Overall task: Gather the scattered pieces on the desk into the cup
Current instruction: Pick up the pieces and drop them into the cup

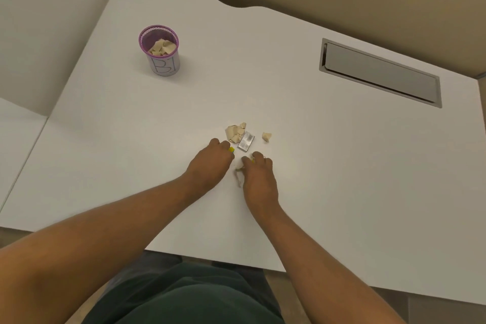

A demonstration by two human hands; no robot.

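Observation:
A purple mesh cup [161, 54] with a white label stands at the far left of the desk, with several beige scraps inside. A heap of beige scraps [234, 131] lies mid-desk beside a small grey packet [246, 141]; one lone beige scrap [266, 137] sits to their right. My left hand [210, 163] is curled, knuckles up, just before the heap, with a small yellow piece [231, 149] at its fingertips. My right hand [259, 176] is curled over pale scraps [238, 166], fingers closed around them.
The white desk [342, 166] has a recessed grey cable hatch [380, 72] at the far right. A seam joins a second desk panel at the left. The front edge runs just before my body; a tan wall lies behind.

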